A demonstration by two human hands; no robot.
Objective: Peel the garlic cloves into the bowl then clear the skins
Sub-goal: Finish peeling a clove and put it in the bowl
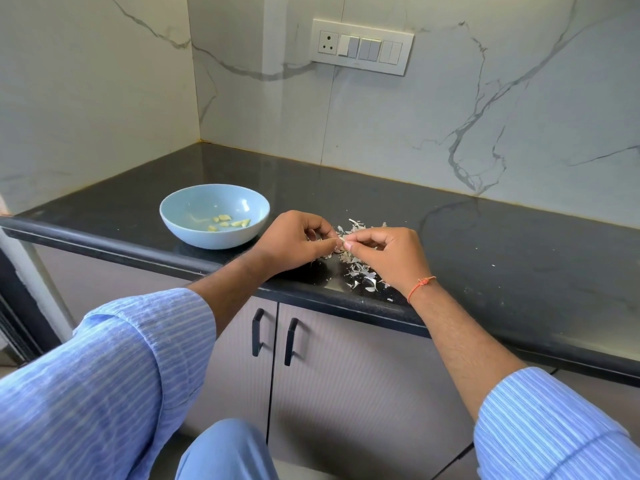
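Left hand (pixel 298 239) and right hand (pixel 384 252) meet thumb-to-thumb over the front strip of the counter (pixel 502 237), both pinching one small garlic clove (pixel 341 241) between thumb and fingertips; clove mostly hidden, only a pale sliver shows, so how much skin is left on it can't be told. Fingers of both hands curled tight and narrow, nothing else held. Held low, right above the skins (pixel 360 271), likely so the peelings drop straight onto the existing heap rather than scatter. That heap of papery white skins spreads from 12 o'clock of the hands down to 5 o'clock, touching the counter's rounded front edge, a few flakes right at the lip and liable to fall off. Light blue bowl (pixel 214 216) sits at 10 o'clock of the left hand, near, with a handful of peeled cloves (pixel 228 221) on its floor toward the right side; placed within a short left-hand reach for dropping. Judged mid-peel, several done, clearing not yet started. Open dark counter runs from 1 to 3 o'clock, room to sweep skins inward; wall corner closes off 11 o'clock behind the bowl. Switch panel (pixel 362 46) on the marble wall at 12 o'clock, well apart. Cabinet doors with black handles (pixel 275 336) below the edge at 6 o'clock.
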